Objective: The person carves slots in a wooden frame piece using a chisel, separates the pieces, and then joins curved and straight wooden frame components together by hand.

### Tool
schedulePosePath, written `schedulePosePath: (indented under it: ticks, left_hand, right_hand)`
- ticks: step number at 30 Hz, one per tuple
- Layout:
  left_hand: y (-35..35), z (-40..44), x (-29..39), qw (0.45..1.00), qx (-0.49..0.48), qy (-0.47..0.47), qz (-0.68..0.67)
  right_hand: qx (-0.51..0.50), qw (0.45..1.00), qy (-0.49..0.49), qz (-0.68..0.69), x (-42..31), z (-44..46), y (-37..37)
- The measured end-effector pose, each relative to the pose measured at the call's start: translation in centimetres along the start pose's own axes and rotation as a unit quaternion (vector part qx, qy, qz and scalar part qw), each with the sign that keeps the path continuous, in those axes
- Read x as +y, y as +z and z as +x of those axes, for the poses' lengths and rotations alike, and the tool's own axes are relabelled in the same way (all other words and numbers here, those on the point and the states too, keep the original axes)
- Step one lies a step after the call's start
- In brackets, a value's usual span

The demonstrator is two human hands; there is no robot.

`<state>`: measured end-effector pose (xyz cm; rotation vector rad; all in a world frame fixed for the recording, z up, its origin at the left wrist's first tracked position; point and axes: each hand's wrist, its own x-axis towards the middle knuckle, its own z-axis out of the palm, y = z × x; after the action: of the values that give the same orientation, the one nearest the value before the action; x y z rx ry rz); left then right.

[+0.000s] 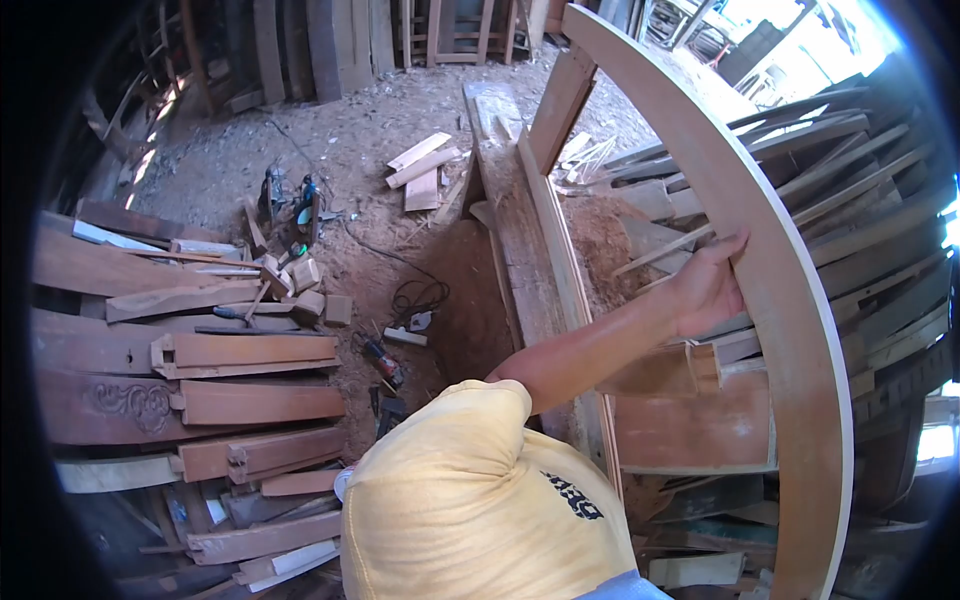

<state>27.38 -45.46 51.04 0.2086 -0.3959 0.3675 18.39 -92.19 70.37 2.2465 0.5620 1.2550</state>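
A long curved wooden board [765, 260] arcs down the right side, joined near its top to a short crosspiece [562, 108] and a thin straight rail [568, 255]. My left hand [706, 287] grips the inner edge of this board about midway, thumb near the edge and the other fingers mostly hidden. My left arm reaches across from a yellow sleeve. Beneath the rail is a worn, dusty wooden beam [530, 235]. My right hand is out of view.
Shaped wooden parts [255, 402] are stacked at left. Power tools [380, 362] and a coiled cable [420, 297] lie on the dusty floor, with offcuts [422, 190] farther back. More curved boards [860, 215] are piled at right. A brown panel [690, 430] lies behind the frame.
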Motion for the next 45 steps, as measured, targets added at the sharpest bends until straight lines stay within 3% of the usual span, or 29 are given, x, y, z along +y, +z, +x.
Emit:
schedulePosePath:
  ticks: [10, 13, 19, 21, 24, 30, 39, 45]
  left_hand:
    - [-0.9, 0.6, -0.2, 0.993, -0.006, -0.005, 0.119]
    - [-0.3, 1.2, -0.2, 0.993, -0.019, 0.000, 0.121]
    - [0.8, 2.3, 0.9, 0.991, 0.010, 0.007, 0.134]
    - [0.8, 2.6, 1.1, 0.990, 0.022, 0.010, 0.138]
    - [0.7, 3.1, 1.1, 0.994, -0.002, 0.035, 0.106]
    - [0.4, 3.3, 1.0, 0.996, -0.006, 0.031, 0.080]
    - [-0.8, 2.0, 0.7, 0.995, -0.060, 0.040, 0.070]
    - [-1.5, 1.6, 0.6, 0.992, -0.029, 0.009, 0.125]
  right_hand:
    - [-0.015, 0.999, -0.023, 0.024, 0.3, 1.1, 0.8]
    - [0.062, 0.996, -0.044, 0.041, 0.6, 1.7, 1.1]
    - [-0.015, 0.994, -0.057, 0.094, 4.7, 4.2, 2.8]
    - [-0.032, 0.984, -0.170, 0.046, 1.9, 6.7, -0.4]
    - [0.057, 0.977, -0.194, 0.067, 2.0, 7.6, 0.2]
    - [0.008, 0.991, -0.125, 0.038, 0.8, 7.3, -1.1]
    - [0.015, 0.995, -0.101, 0.023, 0.8, 5.2, -0.9]
    - [0.046, 0.993, -0.111, -0.012, 0.9, 3.2, -0.2]
